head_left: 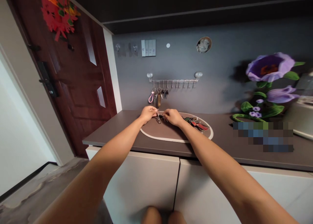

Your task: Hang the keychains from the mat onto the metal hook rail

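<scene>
My left hand (148, 114) is closed in a pinch on a bunch of keys (158, 119), whose metal parts hang below the fingertips. Close beside it, my right hand (173, 116) is also closed, its fingertips near the same keys; whatever they grip is too small to make out. Both hands are over an oval brown mat or tray with a white rim (168, 139) on the counter. Right of my right wrist, a pile of keys and tags (198, 124) lies within the rim, partly hidden by the forearm.
A clear hook rail (173, 81) on the wall carries several key sets on its left hooks, one with a pink loop (151, 97). A purple artificial flower (270, 69) stands at right beside a pale lampshade-like object (303, 116). A dark red door (80, 77) is at left.
</scene>
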Motion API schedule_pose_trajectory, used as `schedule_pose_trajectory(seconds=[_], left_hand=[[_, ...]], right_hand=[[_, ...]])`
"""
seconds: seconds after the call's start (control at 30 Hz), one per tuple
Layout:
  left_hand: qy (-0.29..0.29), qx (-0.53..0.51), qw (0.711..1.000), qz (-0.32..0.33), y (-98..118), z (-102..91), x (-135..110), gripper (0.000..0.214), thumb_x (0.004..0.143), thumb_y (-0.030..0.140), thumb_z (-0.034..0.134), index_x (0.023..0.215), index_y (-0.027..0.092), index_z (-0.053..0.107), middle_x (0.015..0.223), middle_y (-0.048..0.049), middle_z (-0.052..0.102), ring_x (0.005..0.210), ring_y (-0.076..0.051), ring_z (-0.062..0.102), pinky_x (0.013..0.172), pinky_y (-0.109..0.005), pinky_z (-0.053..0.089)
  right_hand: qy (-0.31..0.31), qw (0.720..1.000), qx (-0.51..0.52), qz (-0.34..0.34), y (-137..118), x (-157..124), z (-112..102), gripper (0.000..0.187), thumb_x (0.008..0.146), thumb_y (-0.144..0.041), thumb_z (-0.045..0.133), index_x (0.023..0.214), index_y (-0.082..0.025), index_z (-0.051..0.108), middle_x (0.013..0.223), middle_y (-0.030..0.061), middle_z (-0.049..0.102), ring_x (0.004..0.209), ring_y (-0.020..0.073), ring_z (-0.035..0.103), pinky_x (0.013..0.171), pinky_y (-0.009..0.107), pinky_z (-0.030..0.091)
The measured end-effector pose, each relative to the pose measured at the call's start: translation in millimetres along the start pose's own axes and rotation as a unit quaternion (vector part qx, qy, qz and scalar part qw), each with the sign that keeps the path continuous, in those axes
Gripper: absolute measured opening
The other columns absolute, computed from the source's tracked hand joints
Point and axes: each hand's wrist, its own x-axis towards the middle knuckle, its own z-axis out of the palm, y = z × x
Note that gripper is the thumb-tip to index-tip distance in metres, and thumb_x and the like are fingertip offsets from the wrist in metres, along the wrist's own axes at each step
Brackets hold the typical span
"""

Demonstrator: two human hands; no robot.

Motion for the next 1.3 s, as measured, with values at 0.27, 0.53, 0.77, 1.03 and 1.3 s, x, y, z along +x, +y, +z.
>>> schedule_pose_trajectory(seconds=[0.27,0.53,0.77,1.03,1.3], left_hand=[[-0.052,-0.077,0.996,-0.014,1,0.3,-2,0.005,0.074,0.013,0.059,0.076,0.009,0.057,0.073,-0.0043,0.064,0.069,-0.009,0.062,0.084,-0.035,0.047],[-0.063,-0.116,0.991,-0.009,3,3.8,-5,0.012,0.07,0.017,0.064,0.076,0.01,0.056,0.071,-0.0022,0.062,0.067,-0.008,0.06,0.085,-0.037,0.046],[-0.087,-0.123,0.989,-0.003,4,5.8,-7,0.018,0.067,0.021,0.067,0.078,0.011,0.057,0.07,-0.0013,0.062,0.067,-0.008,0.06,0.087,-0.038,0.044],[-0.1,-0.108,0.989,0.01,3,8.2,-8,0.022,0.068,0.025,0.067,0.082,0.012,0.057,0.076,-0.002,0.063,0.071,-0.008,0.059,0.087,-0.036,0.045],[-0.054,0.03,0.994,0.091,1,9.9,-5,0.019,0.076,0.029,0.055,0.084,0.012,0.056,0.076,-0.0045,0.061,0.07,-0.011,0.059,0.067,-0.027,0.049]], right_hand=[[0.03,0.996,0.081,0.025,-5,-1,-3,0.018,0.077,-0.025,0.05,0.082,-0.018,0.065,0.077,0.0033,0.066,0.069,0.0124,0.055,0.066,0.021,0.037],[0.064,0.976,0.206,0.029,-3,1,0,0.017,0.072,-0.031,0.054,0.075,-0.017,0.064,0.067,0.0009,0.063,0.063,0.0106,0.054,0.065,0.021,0.04],[0.061,0.967,0.247,0.014,4,3,3,0.025,0.071,-0.038,0.053,0.073,-0.014,0.061,0.068,0.0015,0.062,0.06,0.01,0.051,0.062,0.022,0.04],[0.076,0.955,0.285,0.009,7,4,7,0.022,0.073,-0.036,0.048,0.073,-0.015,0.054,0.068,0.0001,0.057,0.061,0.0097,0.049,0.061,0.023,0.039],[0.125,0.946,0.299,0.016,14,7,4,0.02,0.073,-0.036,0.048,0.074,-0.016,0.05,0.068,-0.0012,0.053,0.063,0.0101,0.047,0.064,0.024,0.04]])
